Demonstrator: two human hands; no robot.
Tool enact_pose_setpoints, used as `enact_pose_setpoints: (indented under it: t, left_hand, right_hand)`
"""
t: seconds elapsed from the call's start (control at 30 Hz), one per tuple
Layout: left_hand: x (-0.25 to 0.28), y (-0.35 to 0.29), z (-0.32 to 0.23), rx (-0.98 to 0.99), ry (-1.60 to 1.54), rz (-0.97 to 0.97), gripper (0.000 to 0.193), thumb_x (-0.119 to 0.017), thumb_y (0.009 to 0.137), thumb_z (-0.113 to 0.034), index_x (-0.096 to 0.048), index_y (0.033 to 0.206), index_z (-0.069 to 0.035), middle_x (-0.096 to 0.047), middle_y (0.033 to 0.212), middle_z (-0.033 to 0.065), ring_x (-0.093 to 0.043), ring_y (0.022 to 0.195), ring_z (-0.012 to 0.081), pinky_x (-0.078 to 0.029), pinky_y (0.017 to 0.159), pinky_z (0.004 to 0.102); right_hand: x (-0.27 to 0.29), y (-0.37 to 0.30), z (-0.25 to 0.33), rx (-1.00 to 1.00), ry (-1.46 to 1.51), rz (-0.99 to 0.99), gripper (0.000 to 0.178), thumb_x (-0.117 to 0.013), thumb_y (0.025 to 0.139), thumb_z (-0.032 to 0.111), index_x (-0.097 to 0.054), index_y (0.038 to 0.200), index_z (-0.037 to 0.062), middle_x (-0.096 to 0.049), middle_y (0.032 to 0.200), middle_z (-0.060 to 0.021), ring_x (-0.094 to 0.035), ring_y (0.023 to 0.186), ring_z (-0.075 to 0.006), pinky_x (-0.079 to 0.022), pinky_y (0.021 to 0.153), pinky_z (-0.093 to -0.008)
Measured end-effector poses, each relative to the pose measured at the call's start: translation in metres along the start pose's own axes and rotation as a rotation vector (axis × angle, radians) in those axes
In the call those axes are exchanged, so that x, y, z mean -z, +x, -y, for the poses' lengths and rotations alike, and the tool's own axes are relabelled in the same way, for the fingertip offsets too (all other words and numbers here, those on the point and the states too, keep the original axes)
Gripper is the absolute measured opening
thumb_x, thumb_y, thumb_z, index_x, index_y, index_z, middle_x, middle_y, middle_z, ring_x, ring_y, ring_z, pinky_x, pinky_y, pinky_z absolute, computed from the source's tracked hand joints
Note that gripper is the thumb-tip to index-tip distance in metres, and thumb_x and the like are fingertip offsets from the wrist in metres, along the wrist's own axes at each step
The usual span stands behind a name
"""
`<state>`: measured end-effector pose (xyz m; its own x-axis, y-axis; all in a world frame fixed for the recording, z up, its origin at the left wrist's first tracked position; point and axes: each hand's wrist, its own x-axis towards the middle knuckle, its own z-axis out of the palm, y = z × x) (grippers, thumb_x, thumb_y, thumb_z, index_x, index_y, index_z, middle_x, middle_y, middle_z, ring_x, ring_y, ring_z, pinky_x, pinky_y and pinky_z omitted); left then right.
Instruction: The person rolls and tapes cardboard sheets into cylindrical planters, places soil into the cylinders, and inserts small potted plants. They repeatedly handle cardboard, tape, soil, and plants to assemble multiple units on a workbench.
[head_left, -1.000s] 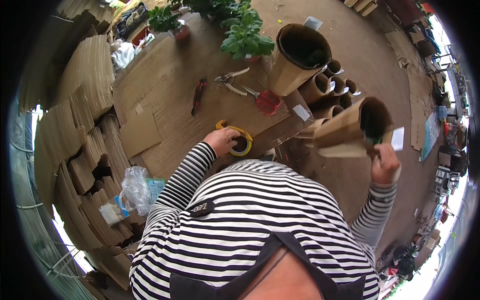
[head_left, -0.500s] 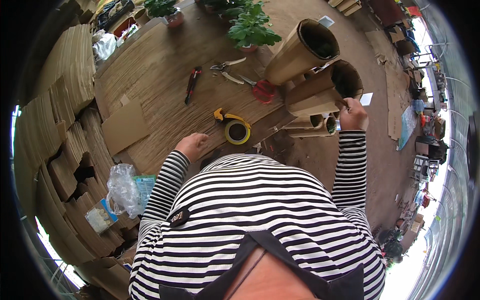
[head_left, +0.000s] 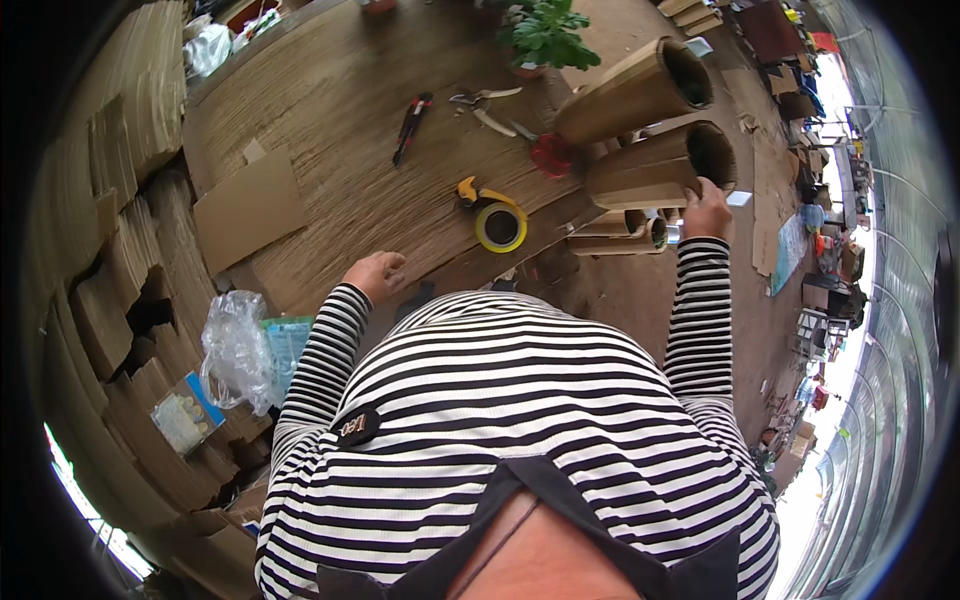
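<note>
At the right, my right hand (head_left: 708, 212) grips the near side of the rim of a brown cardboard sleeve (head_left: 640, 177), with dark green leaves inside its mouth. A second cardboard sleeve (head_left: 625, 98) stands just beyond it, also with greenery inside. My left hand (head_left: 374, 276) hovers by the table's near edge, fingers loosely apart and holding nothing. Between the hands lies a yellow tape roll in a dispenser (head_left: 499, 229). Farther back on the table are a red-and-black utility knife (head_left: 412, 128), pruning shears (head_left: 488, 108) and red-handled scissors (head_left: 550, 156).
A leafy potted plant (head_left: 548, 38) stands at the table's far side. Smaller cardboard tubes (head_left: 610, 245) are below the sleeves. A flat cardboard piece (head_left: 250, 210) lies on the table's left. Stacked cardboard (head_left: 130, 150) and a clear plastic bag (head_left: 237, 350) are at the left.
The whole view has shifted, so the table's things sit higher and farther right. My right hand stays on the sleeve's rim; my left hand stays empty by the table edge.
</note>
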<state>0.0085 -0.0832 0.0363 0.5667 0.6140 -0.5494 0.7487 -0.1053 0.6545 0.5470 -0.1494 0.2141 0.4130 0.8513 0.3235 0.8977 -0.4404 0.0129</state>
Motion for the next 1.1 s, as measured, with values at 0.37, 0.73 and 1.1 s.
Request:
enact_pose_setpoints:
  t: [0.37,0.73,1.1]
  left_hand:
    - [-0.019,-0.017,0.128,0.148,-0.204,-0.074,0.038,-0.068,0.092,-0.027,-0.067,0.125,-0.009,-0.072,0.118,0.0136,-0.068,0.11,0.0279,-0.053,0.098,0.0402]
    - [0.064,0.062,0.202,0.62,-0.108,-0.572,0.05,-0.071,0.086,-0.031,-0.063,0.132,-0.012,-0.058,0.137,0.0177,-0.054,0.129,0.0331,-0.043,0.111,0.0419]
    - [-0.097,0.017,0.164,0.213,-0.194,-0.63,0.035,-0.067,0.086,-0.022,-0.069,0.117,-0.006,-0.063,0.119,0.0174,-0.057,0.118,0.0344,-0.047,0.104,0.0461]
  right_hand:
    - [-0.143,-0.094,0.118,0.034,0.086,0.804,0.063,-0.076,0.085,0.032,-0.053,0.141,0.0152,-0.055,0.139,-0.016,-0.059,0.123,-0.0349,-0.051,0.1,-0.0455]
    - [-0.237,-0.084,0.194,0.116,-0.16,1.075,0.058,-0.075,0.083,0.044,-0.062,0.13,0.0124,-0.065,0.127,-0.0206,-0.062,0.119,-0.0383,-0.05,0.1,-0.0489]
    - [-0.31,-0.051,0.11,0.01,-0.179,1.013,0.083,-0.081,0.081,0.041,-0.045,0.149,0.0114,-0.06,0.137,-0.0234,-0.057,0.127,-0.0401,-0.045,0.107,-0.0445]
